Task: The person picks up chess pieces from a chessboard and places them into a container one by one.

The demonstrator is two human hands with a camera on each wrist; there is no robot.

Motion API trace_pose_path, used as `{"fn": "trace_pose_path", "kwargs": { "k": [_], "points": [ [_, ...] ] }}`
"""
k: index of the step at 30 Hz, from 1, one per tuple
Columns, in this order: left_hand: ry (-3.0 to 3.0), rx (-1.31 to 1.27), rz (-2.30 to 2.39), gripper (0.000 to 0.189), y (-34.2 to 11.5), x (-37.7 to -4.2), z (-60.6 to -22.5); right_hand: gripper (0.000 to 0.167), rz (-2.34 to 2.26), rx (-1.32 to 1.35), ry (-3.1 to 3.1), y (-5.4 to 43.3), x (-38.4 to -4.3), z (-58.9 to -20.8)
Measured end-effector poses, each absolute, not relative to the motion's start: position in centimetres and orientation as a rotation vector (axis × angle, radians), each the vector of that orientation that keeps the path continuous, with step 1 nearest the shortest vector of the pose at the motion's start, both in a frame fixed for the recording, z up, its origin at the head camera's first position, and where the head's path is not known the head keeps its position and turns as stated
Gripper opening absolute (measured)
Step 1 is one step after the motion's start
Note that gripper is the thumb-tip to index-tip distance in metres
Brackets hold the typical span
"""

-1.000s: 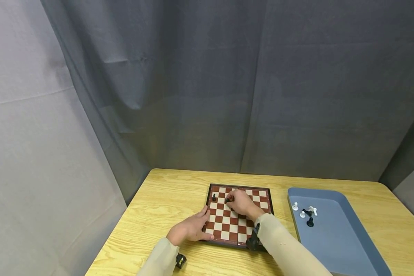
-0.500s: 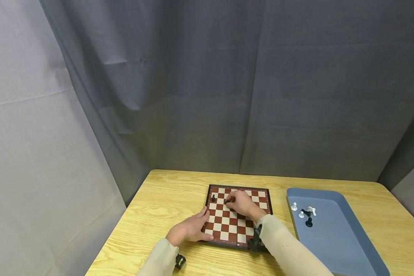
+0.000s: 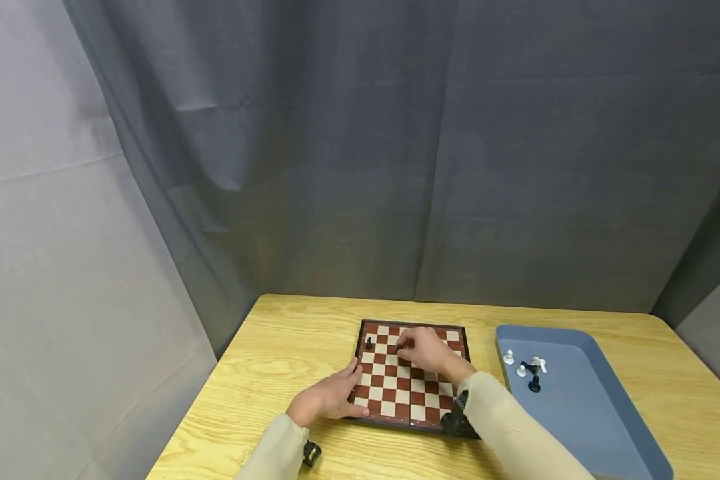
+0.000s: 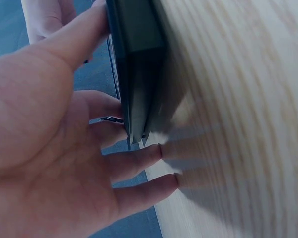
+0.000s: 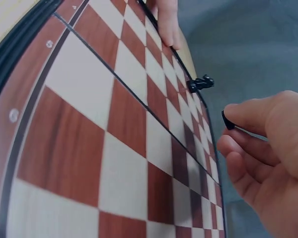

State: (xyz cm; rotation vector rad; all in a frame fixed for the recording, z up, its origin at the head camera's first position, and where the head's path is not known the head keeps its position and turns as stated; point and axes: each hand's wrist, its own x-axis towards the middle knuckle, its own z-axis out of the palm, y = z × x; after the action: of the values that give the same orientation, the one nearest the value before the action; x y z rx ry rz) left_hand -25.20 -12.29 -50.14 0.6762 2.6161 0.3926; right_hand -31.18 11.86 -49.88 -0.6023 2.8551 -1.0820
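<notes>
A red-and-white chessboard (image 3: pixel 387 393) lies on the table, a seam across its middle. Along its left side rests my left hand (image 3: pixel 327 395), thumb over the near corner and straight fingers against the edge; the left wrist view has two fingertips touching the table. My right hand (image 3: pixel 425 349) is over the far half of the board. It pinches a small black chess piece (image 5: pixel 228 120) between thumb and fingers, mostly covered by them. In the right wrist view that piece shows a gap from the squares. Another black chess piece (image 3: pixel 369 343) stands near the far left corner.
To the right of the board is a blue-grey tray (image 3: pixel 582 420). Near its left wall are an upright white pawn (image 3: pixel 509 357), a second white pawn (image 3: pixel 521 371), a black pawn (image 3: pixel 535 384) and fallen pieces. Grey curtains (image 3: pixel 336 167) hang behind the wooden table (image 3: pixel 300 333).
My right hand has shifted slightly to the right over the board, still pinching the black piece. My left hand stays at the board's edge. The whole view has drifted a little.
</notes>
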Motion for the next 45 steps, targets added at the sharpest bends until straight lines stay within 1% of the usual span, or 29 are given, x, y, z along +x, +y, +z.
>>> {"fn": "trace_pose_path", "kwargs": {
  "k": [8, 16, 26, 30, 34, 38, 41, 45],
  "points": [
    [2.622, 0.665, 0.392, 0.088, -12.4, -25.3, -50.3, 0.004, -1.105, -0.608, 2.835, 12.7, -30.7, -49.0],
    [2.613, 0.655, 0.395, 0.089, -12.4, -25.5, -50.6, 0.009, -1.078, -0.654, 2.845, 13.4, -30.2, -48.4],
    [2.603, 0.677, 0.41, 0.088, -12.6, -25.4, -50.4, 0.004, -1.062, -0.701, 2.866, 14.4, -29.5, -47.4],
    [2.606, 0.678, 0.41, 0.088, -12.6, -25.5, -50.4, 0.007, -1.042, -0.699, 2.884, 14.9, -29.3, -47.0],
    [2.608, 0.683, 0.408, 0.088, -12.5, -25.5, -50.4, 0.01, -1.027, -0.731, 2.902, 15.7, -29.1, -46.8],
    [2.605, 0.691, 0.406, 0.088, -12.5, -25.5, -50.4, 0.008, -1.012, -0.775, 2.925, 16.6, -28.6, -46.5],
    [2.604, 0.69, 0.405, 0.088, -12.5, -25.5, -50.4, 0.007, -1.012, -0.781, 2.922, 17.4, -28.3, -46.2],
    [2.606, 0.686, 0.407, 0.088, -12.5, -25.5, -50.3, 0.01, -1.036, -0.743, 2.888, 18.6, -27.9, -45.9]
  ]
}}
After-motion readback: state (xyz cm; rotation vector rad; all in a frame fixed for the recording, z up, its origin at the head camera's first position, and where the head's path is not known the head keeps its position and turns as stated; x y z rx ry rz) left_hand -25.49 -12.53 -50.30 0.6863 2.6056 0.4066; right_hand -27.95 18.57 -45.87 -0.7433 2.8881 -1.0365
